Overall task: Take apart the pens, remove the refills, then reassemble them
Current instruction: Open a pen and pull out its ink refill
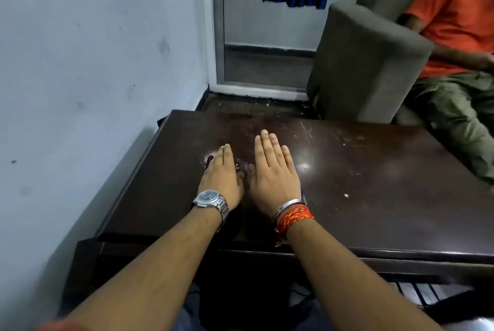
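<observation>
Covering the pens with two flat palms on the table

Peeping from the left hand, on the side toward the table's left edge, is one dark pen tip; a faint purple sliver by the right hand may be a second pen, so the count is one sure, one doubtful, the rest hidden; both hands lie mid-table, side by side, palms down, fingers straight and together, gripping nothing; I judge they rest so to keep the pens from rolling, with dismantling not yet begun; outward come one wristwatch, one bangle and red threads; beyond the table's far right corner, one armchair holds one seated person.
</observation>
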